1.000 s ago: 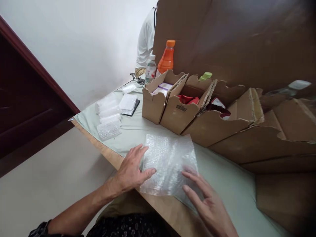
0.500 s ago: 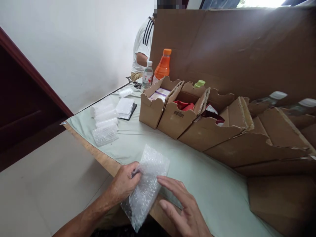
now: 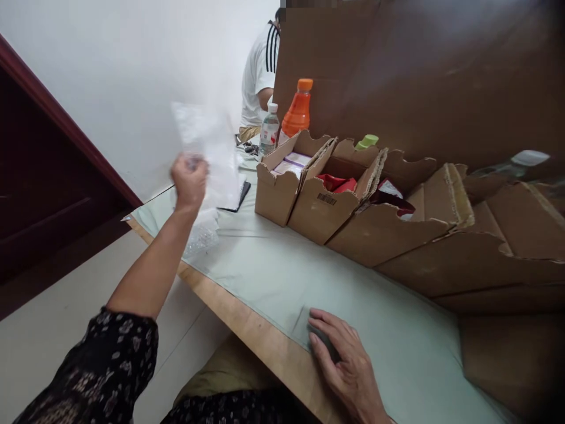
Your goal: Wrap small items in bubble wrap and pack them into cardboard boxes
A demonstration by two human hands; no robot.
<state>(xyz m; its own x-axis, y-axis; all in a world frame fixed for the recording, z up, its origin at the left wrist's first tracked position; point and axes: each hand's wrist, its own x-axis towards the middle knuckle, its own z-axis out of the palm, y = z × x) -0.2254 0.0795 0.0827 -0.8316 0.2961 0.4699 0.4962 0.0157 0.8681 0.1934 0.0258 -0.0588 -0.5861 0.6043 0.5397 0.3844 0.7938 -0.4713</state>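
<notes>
A clear bubble wrap piece (image 3: 219, 159), blurred by motion, hangs in the air over the far left of the table. My left hand (image 3: 189, 184) is closed around its near left edge. Behind and under it, more bubble wrap pieces (image 3: 202, 235) lie partly hidden on the pale green cloth. My right hand (image 3: 346, 359) is at the table's front edge, fingers loosely bent and apart, with nothing visible in its grasp. Just left of its fingertips a faint line shows on the cloth; I cannot tell whether it is a fold or a thin sheet.
Cardboard bins (image 3: 304, 209) stand in a row on the right, with white-and-purple boxes (image 3: 291, 165) and red packets (image 3: 338, 184) inside. Behind them are a water bottle (image 3: 269, 132), an orange bottle (image 3: 298, 112) and a tall cardboard panel (image 3: 397, 76). A person (image 3: 258, 76) sits beyond.
My left hand has carried the bubble wrap from the front edge up and away to the far left. My right hand has come off it and moved slightly right.
</notes>
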